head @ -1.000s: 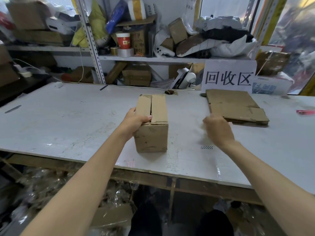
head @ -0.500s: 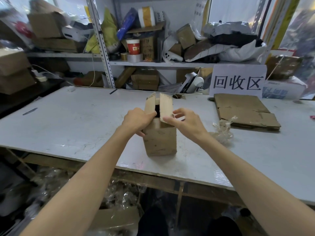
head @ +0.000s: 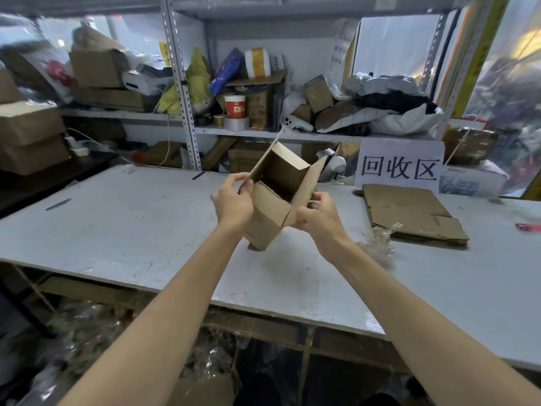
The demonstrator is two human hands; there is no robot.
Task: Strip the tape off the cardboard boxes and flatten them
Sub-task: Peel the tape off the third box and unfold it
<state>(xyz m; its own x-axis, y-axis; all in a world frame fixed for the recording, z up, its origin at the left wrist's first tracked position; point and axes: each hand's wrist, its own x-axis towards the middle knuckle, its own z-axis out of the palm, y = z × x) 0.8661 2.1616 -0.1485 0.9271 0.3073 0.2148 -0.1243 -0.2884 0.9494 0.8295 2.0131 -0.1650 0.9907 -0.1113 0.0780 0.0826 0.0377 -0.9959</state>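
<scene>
My white table (head: 131, 230) carries a stack of flattened cardboard (head: 409, 212). A wad of clear tape (head: 377, 244) lies at that stack's near left corner, a paper sign (head: 399, 165) stands just behind it, and a pink object (head: 527, 227) lies to its right.

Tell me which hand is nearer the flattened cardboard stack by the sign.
Right. The right hand, gripping the right flap of the open box, sits left of the flattened cardboard stack; the left hand, pinching the left flap, is farther left, beyond the box.

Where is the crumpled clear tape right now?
In the head view, the crumpled clear tape lies on the table, right of the right hand, at the near-left corner of the flattened cardboard.
</scene>
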